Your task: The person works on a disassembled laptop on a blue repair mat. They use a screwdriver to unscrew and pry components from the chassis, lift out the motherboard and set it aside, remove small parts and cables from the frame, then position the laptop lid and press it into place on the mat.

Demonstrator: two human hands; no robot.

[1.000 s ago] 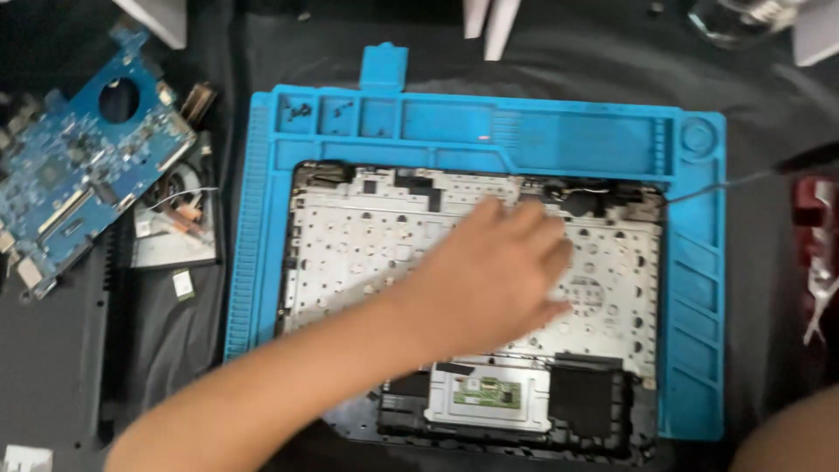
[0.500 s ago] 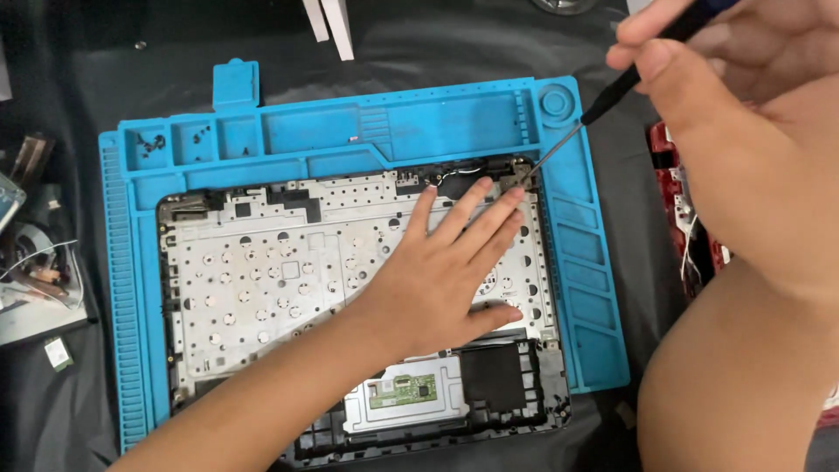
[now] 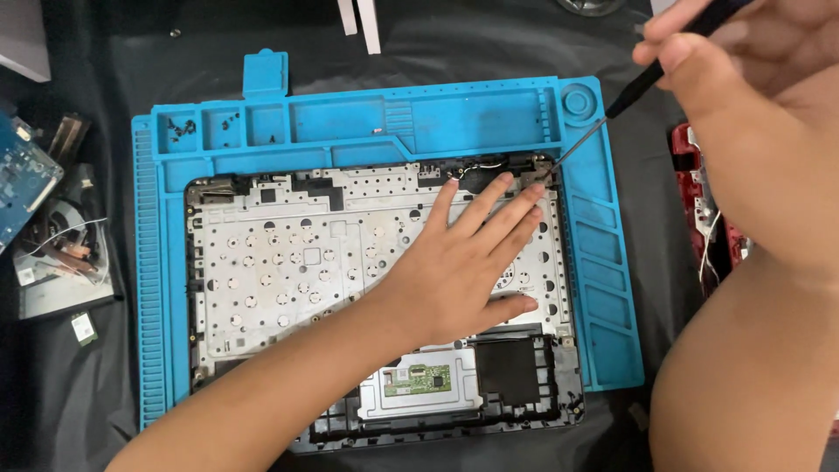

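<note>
Grip: your right hand [image 3: 743, 96] pinches a black screwdriver [image 3: 612, 109], tip at the laptop shell's [image 3: 288, 262] top-right corner.
Left hand [image 3: 463, 271]: open, flat on the shell.
Shell: lies on the blue mat [image 3: 393, 122].

Black cloth [image 3: 454, 52] covers the counter beneath the work. At the left edge: the corner of a blue printed circuit board [image 3: 19, 188], a black cooling fan with copper heat pipe [image 3: 61, 249] and a small square white-labelled chip [image 3: 84, 328] just below it. At top centre, 2 white strips [image 3: 360, 16] lie side by side. At the right, a red plastic part with white wires [image 3: 703, 214] shows, partly hidden.
</note>
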